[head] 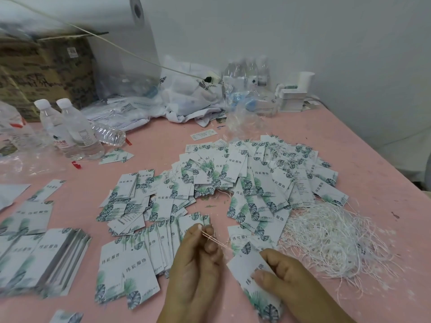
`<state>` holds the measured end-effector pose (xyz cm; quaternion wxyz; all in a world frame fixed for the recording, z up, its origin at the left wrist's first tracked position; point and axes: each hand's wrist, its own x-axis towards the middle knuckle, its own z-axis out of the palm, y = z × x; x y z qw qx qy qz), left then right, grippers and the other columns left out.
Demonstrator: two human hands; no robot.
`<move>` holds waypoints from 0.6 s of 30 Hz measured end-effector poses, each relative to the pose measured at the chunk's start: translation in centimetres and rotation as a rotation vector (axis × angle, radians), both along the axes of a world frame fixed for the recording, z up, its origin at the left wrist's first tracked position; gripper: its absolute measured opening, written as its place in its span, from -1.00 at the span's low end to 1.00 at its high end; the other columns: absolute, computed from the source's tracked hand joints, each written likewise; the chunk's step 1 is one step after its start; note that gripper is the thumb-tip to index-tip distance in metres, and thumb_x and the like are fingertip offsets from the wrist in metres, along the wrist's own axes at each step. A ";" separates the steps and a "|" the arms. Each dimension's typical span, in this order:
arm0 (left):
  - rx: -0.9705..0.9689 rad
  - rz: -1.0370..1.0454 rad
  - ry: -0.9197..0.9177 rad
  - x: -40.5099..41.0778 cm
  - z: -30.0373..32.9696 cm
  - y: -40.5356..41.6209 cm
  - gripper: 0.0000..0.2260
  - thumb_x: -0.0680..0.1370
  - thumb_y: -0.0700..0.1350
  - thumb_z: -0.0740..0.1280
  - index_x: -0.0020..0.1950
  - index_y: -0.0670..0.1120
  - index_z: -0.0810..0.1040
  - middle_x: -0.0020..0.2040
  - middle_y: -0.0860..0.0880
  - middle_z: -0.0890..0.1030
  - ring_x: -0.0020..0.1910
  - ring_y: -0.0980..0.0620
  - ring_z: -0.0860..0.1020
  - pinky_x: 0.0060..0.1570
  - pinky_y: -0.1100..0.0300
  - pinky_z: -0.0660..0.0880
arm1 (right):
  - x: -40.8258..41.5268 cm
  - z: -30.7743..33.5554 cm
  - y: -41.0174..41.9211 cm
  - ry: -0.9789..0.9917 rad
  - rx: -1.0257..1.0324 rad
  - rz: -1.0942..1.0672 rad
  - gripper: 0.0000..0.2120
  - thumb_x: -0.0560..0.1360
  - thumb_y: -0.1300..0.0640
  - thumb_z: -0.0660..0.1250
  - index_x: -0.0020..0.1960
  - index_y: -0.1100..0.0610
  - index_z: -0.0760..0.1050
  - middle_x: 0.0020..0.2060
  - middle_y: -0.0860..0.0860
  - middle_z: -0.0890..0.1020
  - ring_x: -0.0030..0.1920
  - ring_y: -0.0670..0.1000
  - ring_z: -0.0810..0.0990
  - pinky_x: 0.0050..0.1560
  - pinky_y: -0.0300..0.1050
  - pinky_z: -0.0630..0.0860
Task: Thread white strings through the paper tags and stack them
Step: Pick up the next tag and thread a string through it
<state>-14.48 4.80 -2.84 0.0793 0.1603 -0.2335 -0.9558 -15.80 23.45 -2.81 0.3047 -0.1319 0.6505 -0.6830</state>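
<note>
- The person's left hand pinches a thin white string between fingertips, fingers curled up around it. The right hand grips one paper tag with thumb on its face, fingers curled under. String runs from the left fingertips down toward the tag's top corner, so this looks like mid-threading.
- Taking that held tag as the landmark: the loose string pile sits just to its right, the scattered tags spread out beyond it, and neat tag stacks lie well off to its left.
- Biggest risk imo: the string is super thin and the pinch is only at the tips, so it could slip free before it's pulled through. Can't actually tell whether it's already through the hole, the hole is too small to see.
- Pulling too hard could rip the hole, it's just paper.
- That string pile is a tangled mess, so grabbing the next one might drag several along.
- The fanned row of tags just left of the held one looks easy to knock with a wrist.
- The water bottles far beyond and left could topple and wet the paper.
</note>
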 end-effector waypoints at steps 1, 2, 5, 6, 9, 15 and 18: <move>-0.063 0.017 -0.048 -0.1 -0.3 0.3 -0.93 0.37 -0.15 0.43 -0.21 -0.10 0.57 -0.29 -0.08 0.56 -0.49 0.10 0.43 -0.56 0.33 0.35 | -0.1 -0.1 0.0 -0.019 -0.007 -0.022 -0.70 0.43 -0.03 0.44 0.12 0.01 0.59 0.06 0.19 0.67 0.08 0.26 0.65 0.14 0.21 0.54; -0.159 0.022 -0.088 0.0 -0.7 0.6 -0.97 0.37 -0.15 0.42 -0.24 -0.08 0.60 -0.31 -0.09 0.56 -0.49 0.09 0.43 -0.56 0.33 0.36 | -0.2 -0.2 0.1 -0.036 -0.018 -0.056 -0.70 0.41 -0.02 0.45 0.12 0.02 0.59 0.06 0.20 0.67 0.07 0.28 0.65 0.14 0.23 0.54; -0.540 -0.021 -0.145 0.5 -1.6 1.6 -0.92 0.38 -0.18 0.47 -0.29 -0.06 0.62 -0.40 -0.13 0.51 -0.46 0.02 0.41 -0.47 0.23 0.35 | -0.9 -0.2 0.1 -0.053 -0.044 -0.199 -0.79 0.41 0.08 0.45 0.05 0.02 0.62 0.00 0.24 0.67 -0.05 0.27 0.66 0.02 0.21 0.54; -0.655 -0.044 -0.145 0.7 -1.8 1.8 -0.90 0.42 -0.19 0.47 -0.28 -0.05 0.62 -0.41 -0.14 0.51 -0.45 0.01 0.40 -0.45 0.22 0.33 | -1.2 -0.2 0.0 -0.063 -0.051 -0.250 -0.82 0.42 0.12 0.42 0.03 0.03 0.63 -0.02 0.26 0.67 -0.07 0.29 0.66 0.00 0.23 0.53; -0.797 -0.070 -0.140 0.8 -1.7 2.2 -0.91 0.49 -0.17 0.42 -0.23 -0.08 0.62 -0.39 -0.16 0.57 -0.48 0.04 0.44 -0.49 0.30 0.36 | -2.3 0.8 -0.9 -0.039 -0.012 -0.336 -0.79 0.51 0.23 0.31 0.00 -0.03 0.64 -0.04 0.20 0.70 -0.11 0.23 0.69 -0.15 0.12 0.60; -0.720 -0.062 -0.158 0.9 -1.0 2.4 -0.91 0.52 -0.38 0.38 -0.02 -0.24 0.62 -0.22 -0.22 0.67 -0.35 0.02 0.59 -0.29 0.23 0.56 | -10.2 5.4 -2.6 0.130 0.134 -0.491 -0.89 0.58 0.20 0.27 -0.03 0.06 0.56 -0.14 0.11 0.69 -0.31 -0.01 0.69 -0.37 -0.12 0.61; -0.777 -0.066 -0.146 1.1 -0.5 2.4 -0.91 0.52 -0.41 0.36 -0.04 -0.27 0.61 -0.28 -0.21 0.63 -0.41 0.07 0.56 -0.35 0.29 0.53 | -15.1 6.9 -3.4 0.272 0.343 -0.546 -0.81 0.60 0.19 0.25 0.18 0.07 0.51 0.14 0.07 0.57 0.00 -0.02 0.63 -0.11 -0.19 0.52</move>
